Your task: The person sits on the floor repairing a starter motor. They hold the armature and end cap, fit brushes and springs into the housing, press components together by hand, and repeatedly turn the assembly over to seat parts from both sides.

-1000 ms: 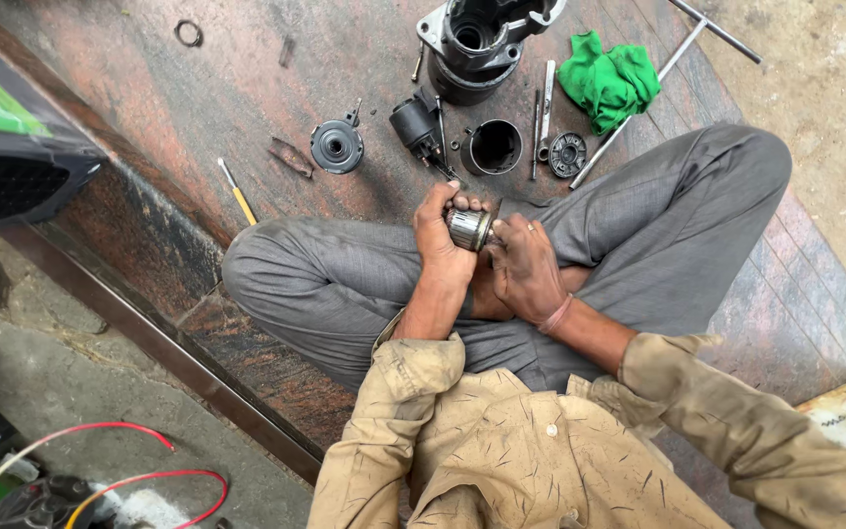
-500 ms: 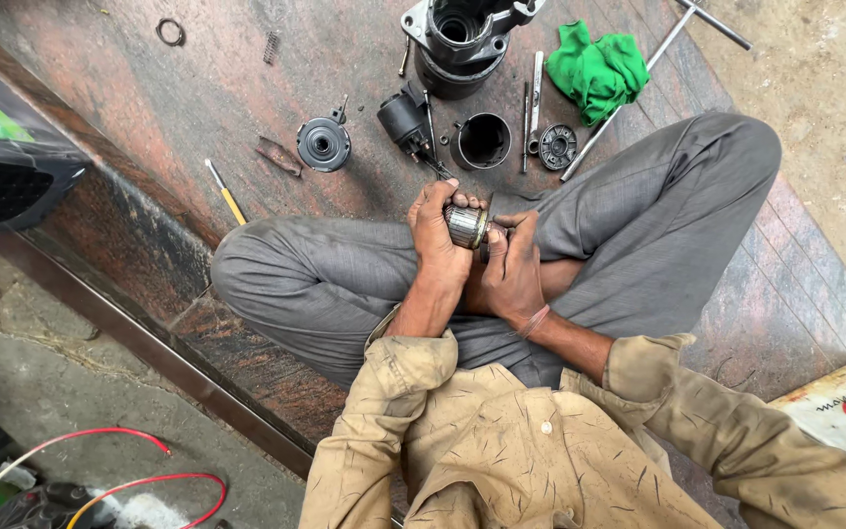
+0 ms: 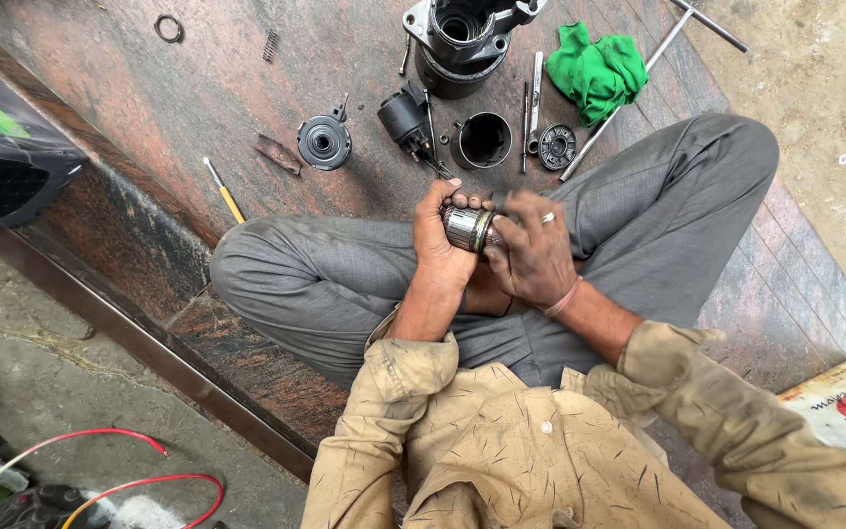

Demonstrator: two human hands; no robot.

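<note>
The person sits cross-legged on a stone floor [image 3: 149, 108] and works a metal armature [image 3: 466, 228] held over the lap, between the knees. The left hand [image 3: 440, 235] wraps around the bright steel body, fingers [image 3: 450, 192] curled over the top and clenched on it. The right hand [image 3: 533, 250], a ring on one finger, is closed over the armature's other end, so the part there is hidden and I cannot tell whether it grips a loose piece or the shaft itself. To judge by the grip, the step in hand is hand-fitting or twisting something at that end; the next move would call for the left hand to brace the body firmly while the right turns or pulls along the axis, without letting the greasy metal slip. Both forearms angle inward from bent elbows, wrists close together, the hands nearly touching. Spread on the floor beyond the knees lie a cylindrical sleeve [image 3: 485, 139], a round cap [image 3: 323, 142], a small gear disc [image 3: 557, 147], a dark solenoid [image 3: 404, 119], a large housing [image 3: 462, 39], a green rag [image 3: 596, 71], a yellow-handled screwdriver [image 3: 222, 190] and a long rod [image 3: 624, 93].
</note>
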